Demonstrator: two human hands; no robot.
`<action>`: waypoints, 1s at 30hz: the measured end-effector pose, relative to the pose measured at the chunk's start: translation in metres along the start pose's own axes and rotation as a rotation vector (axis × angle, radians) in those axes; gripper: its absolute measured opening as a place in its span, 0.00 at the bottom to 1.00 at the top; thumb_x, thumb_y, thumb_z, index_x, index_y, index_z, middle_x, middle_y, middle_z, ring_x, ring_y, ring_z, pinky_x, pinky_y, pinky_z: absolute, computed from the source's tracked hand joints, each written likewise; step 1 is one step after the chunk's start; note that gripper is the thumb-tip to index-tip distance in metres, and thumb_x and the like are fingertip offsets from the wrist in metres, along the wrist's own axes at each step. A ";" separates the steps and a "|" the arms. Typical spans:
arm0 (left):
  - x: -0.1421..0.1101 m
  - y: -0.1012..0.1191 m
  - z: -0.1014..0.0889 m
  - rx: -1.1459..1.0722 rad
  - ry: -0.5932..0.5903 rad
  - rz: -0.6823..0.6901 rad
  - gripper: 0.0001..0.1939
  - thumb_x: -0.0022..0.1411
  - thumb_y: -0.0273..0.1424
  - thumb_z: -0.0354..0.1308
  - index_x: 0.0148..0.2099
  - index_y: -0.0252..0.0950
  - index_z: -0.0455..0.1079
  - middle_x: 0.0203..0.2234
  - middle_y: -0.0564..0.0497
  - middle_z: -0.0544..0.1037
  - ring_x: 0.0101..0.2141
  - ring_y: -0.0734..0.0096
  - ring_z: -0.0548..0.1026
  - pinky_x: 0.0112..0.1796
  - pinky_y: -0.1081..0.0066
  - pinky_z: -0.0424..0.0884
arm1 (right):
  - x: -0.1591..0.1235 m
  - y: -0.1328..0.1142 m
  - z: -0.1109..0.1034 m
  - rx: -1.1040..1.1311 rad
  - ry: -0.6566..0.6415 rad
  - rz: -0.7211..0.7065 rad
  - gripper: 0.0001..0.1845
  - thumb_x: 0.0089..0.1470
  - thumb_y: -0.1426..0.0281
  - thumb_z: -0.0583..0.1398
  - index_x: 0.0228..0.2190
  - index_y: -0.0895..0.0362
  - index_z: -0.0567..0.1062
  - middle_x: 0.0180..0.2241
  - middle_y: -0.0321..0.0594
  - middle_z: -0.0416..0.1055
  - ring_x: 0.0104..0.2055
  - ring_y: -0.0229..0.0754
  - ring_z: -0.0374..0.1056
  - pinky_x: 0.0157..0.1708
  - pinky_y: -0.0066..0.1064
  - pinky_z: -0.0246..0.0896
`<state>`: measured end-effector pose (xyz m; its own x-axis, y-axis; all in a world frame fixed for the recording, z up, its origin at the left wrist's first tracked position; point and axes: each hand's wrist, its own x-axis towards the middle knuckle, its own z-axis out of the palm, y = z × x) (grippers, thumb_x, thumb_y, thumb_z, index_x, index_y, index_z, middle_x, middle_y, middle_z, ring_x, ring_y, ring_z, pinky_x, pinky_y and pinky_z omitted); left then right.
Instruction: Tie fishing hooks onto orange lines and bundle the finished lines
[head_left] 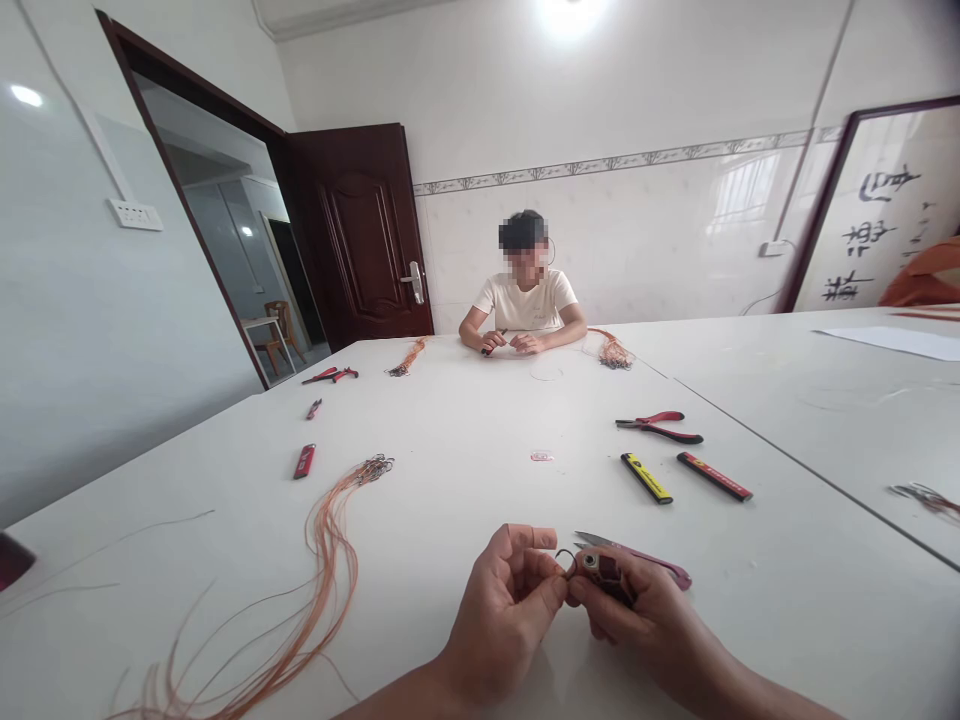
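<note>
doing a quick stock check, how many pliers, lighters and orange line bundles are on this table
red-handled pliers: 2
flat lighters: 4
orange line bundles: 3
total: 9

Two pairs of red-handled pliers (659,427), three bundles of orange line (330,560) — four slim lighters (646,478), one seated person (525,290)

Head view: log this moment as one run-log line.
left hand: at wire loop | right hand: holds fishing lure | nearby: snips, orange cords
</note>
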<state>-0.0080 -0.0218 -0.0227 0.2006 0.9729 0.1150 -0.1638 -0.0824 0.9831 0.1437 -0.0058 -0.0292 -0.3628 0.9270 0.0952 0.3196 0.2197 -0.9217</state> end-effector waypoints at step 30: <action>0.001 0.004 0.002 0.015 0.030 -0.065 0.13 0.51 0.28 0.58 0.41 0.37 0.63 0.23 0.56 0.68 0.27 0.77 0.68 0.30 0.75 0.62 | 0.001 -0.004 -0.001 0.080 -0.093 0.078 0.12 0.50 0.65 0.52 0.21 0.59 0.61 0.17 0.31 0.55 0.20 0.30 0.53 0.20 0.22 0.51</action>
<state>-0.0065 -0.0216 -0.0186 0.1813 0.9823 0.0468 -0.1366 -0.0220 0.9904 0.1430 -0.0057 -0.0248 -0.4204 0.9073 -0.0101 0.2804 0.1194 -0.9524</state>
